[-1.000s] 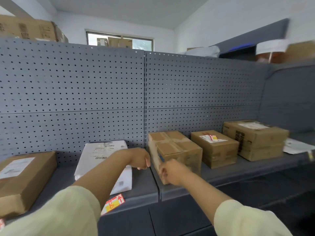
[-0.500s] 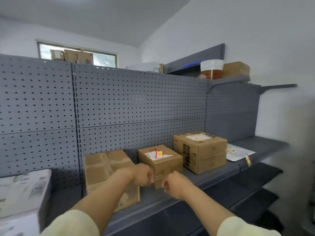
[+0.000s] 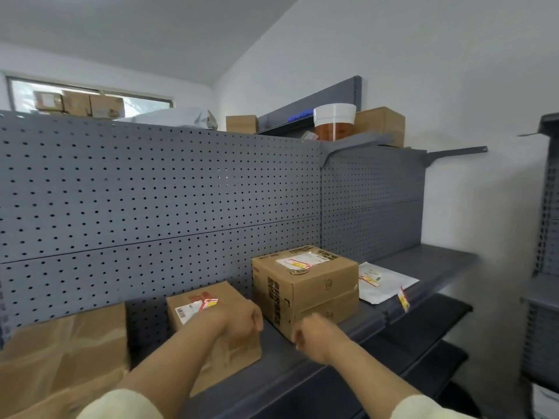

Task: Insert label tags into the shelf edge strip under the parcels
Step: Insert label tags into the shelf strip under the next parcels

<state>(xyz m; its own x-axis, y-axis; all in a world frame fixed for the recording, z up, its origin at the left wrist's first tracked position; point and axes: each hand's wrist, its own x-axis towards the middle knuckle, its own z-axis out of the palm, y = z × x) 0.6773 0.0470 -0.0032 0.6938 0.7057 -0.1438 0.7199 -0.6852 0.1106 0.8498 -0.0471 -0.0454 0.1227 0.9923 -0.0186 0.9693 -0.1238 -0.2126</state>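
Note:
Three cardboard parcels stand on the grey shelf (image 3: 438, 264): a taped one (image 3: 63, 355) at the left, a small one (image 3: 211, 300) in the middle, a larger one (image 3: 305, 285) to its right. A white mailer (image 3: 384, 282) lies further right. A red and yellow label tag (image 3: 403, 300) sticks up from the shelf edge strip (image 3: 348, 355) below the mailer. My left hand (image 3: 242, 322) is fisted in front of the small parcel. My right hand (image 3: 314, 337) is fisted at the larger parcel's near corner. Whether either fist holds a tag is hidden.
A grey pegboard wall (image 3: 157, 189) backs the shelf. On top stand boxes (image 3: 381, 122), a grey bag (image 3: 178, 117) and a white-lidded jar (image 3: 334, 122). A lower shelf (image 3: 429, 316) juts out below. Another rack (image 3: 544, 267) stands at the right edge.
My view and both hands have shifted right along the shelf, from the white parcel and taped box to the small and larger boxes. The hands stay fisted close together.

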